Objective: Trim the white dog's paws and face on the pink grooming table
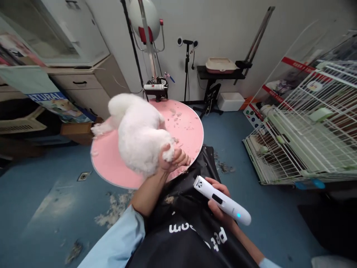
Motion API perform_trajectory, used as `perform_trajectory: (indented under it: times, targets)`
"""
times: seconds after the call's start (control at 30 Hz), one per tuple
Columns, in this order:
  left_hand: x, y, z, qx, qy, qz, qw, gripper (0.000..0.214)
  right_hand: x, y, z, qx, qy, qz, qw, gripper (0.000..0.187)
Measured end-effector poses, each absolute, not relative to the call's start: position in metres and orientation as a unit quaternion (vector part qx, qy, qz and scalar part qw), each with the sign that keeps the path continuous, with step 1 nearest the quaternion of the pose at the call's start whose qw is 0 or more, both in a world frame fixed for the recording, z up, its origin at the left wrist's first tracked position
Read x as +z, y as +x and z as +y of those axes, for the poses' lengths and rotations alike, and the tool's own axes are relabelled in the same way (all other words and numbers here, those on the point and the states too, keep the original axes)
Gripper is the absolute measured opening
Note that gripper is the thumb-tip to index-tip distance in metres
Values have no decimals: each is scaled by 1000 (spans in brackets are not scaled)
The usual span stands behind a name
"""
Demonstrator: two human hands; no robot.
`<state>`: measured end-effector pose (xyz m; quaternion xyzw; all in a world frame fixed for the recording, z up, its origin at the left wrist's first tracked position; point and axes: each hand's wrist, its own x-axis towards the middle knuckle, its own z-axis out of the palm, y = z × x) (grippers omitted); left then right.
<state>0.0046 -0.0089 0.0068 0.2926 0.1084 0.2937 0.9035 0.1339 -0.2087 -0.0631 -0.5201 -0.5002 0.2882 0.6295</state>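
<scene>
A white fluffy dog [139, 134] is on a round pink grooming table [185, 126], its head not clearly seen. At the dog's near right side, my left hand [174, 158] is closed around its paw [168, 153]. Lower right, over a black apron [192, 223], my right hand [219, 197] grips a white hair clipper [223, 201]. The clipper's blue light is lit, and its blade end points up and left, apart from the dog.
Loose hair clumps lie on the tabletop and on the blue floor [114, 210]. Behind the table stand a white dryer [145, 22] and a lamp stand [186, 63]. Wire cages [301, 130] fill the right side; drawers [78, 82] stand at the left.
</scene>
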Motion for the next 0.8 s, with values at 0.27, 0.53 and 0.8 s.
perform_trajectory:
  times: [0.27, 0.53, 0.8]
  targets:
    - [29, 11, -20, 271, 152, 160, 937, 54, -45, 132, -183, 35, -505, -610, 609, 46]
    - [27, -9, -4, 344, 102, 160, 920, 41, -29, 126, -161, 51, -453, -652, 607, 49]
    - [17, -4, -25, 355, 62, 152, 920, 31, -20, 120, -154, 50, -453, -638, 621, 46]
